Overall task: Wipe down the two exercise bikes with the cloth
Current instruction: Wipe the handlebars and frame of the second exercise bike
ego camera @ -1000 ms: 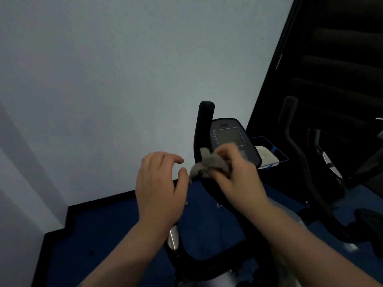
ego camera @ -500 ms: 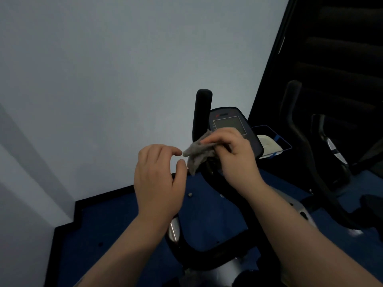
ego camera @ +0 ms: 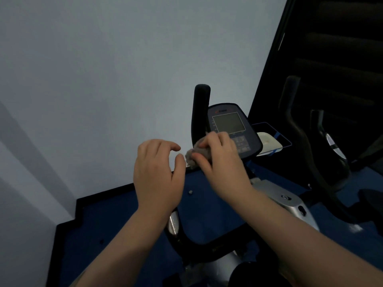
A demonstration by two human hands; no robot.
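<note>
The near exercise bike has a black upright handlebar [ego camera: 201, 108] and a console [ego camera: 230, 125] with a grey screen. My right hand [ego camera: 219, 158] is closed around a bunched grey cloth [ego camera: 191, 155] and presses it against the lower part of the handlebar, just left of the console. My left hand [ego camera: 157, 175] hovers beside it with curled, spread fingers and holds nothing. A second bike [ego camera: 310, 154] with dark handlebars stands to the right, mostly in shadow.
A pale wall [ego camera: 103, 79] is close ahead and to the left. Blue floor [ego camera: 116, 220] with black skirting runs below. A blue-rimmed tray [ego camera: 286, 142] holding a white object sits behind the console. Dark stairs rise at the right.
My right hand with the cloth went up the handlebar, then came back down a little and left. My left hand stayed almost still.
</note>
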